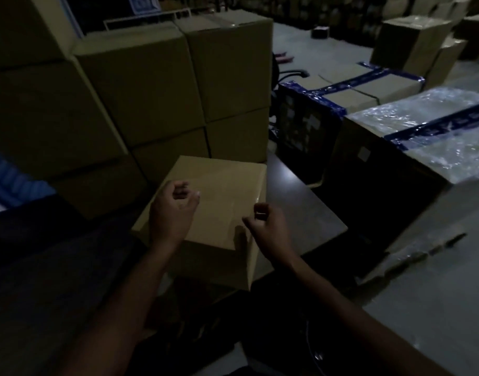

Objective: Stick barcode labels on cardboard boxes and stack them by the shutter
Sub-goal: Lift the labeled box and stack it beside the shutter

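Two bare forearms are seen rising from the bottom edge toward frame centre. The left hand [173, 210] and right hand [265, 226] are held above a small cardboard box [219, 207] at centre, the fingers of both loosely curled; nothing can be made out between them, though the dimness leaves a thin label possible. Whether the hands touch the lid cannot be told.

Step judged: a box is set up for labelling, or a label has just been pressed down. No barcode label can be made out on the lid. Next move, as judged: a label is to be fetched and smoothed flat on the lid, or the box gripped at both sides and carried to the stack.

The box is placed on a dark table [308, 210], one corner overhanging the near edge. A wall of stacked boxes [140, 85] is seen in the upper left, just behind it. Blue-taped, plastic-wrapped cartons [411, 126] are ranged at right on a pale floor [436, 294]. Lighting is poor; no shutter is identifiable.
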A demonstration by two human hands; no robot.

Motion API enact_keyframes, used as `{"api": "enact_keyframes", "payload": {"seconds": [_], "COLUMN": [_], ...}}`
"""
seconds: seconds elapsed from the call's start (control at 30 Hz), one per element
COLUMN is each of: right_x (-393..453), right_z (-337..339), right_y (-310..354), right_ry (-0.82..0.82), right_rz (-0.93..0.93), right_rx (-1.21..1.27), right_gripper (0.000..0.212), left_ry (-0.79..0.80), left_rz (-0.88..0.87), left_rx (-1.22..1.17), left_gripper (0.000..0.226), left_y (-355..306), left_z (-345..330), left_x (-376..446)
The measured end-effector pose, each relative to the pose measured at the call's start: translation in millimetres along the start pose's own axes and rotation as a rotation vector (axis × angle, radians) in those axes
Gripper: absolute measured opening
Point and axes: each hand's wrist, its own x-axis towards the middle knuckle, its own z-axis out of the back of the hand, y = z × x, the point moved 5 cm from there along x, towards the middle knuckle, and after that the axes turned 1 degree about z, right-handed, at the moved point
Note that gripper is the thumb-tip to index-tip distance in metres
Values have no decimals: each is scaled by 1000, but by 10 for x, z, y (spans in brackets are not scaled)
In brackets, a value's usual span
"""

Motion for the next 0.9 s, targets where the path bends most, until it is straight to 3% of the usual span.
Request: {"api": "enact_keyframes", "payload": {"seconds": [0.1, 0.23, 0.3, 0.4, 0.53, 0.63, 0.77, 0.9], "right_x": [-82, -133, -178, -232, -340, -396, -529, -632], "right_z": [-80, -165, -239, -335, -295, -158, 94, 230], "right_y": [78, 17, -48, -74, 235, 588, 1183, 1789], "right_ry": [-65, -61, -68, -92, -178, -254, -417, -515], "right_rz": [-8, -33, -28, -2, 36, 130, 227, 343], "right_rx": [-54, -41, -46, -56, -28, 28, 159, 357], "right_gripper": [49, 55, 56, 57, 34, 21, 31, 42], "left_ry": [-13, 147, 226, 243, 271, 192, 89, -66], "left_rz": [68, 300, 373, 326, 305, 235, 70, -147], "left_rx": [132, 245, 165, 49, -71, -186, -389, -575], "left_gripper": [39, 83, 79, 55, 60, 58, 55, 80], "left_y": [425, 788, 892, 901, 743, 516, 73, -409], "left_z": [260, 398, 386, 409, 542, 738, 1039, 1435], "left_x": [248, 340, 298, 219, 94, 66, 92, 131]}}
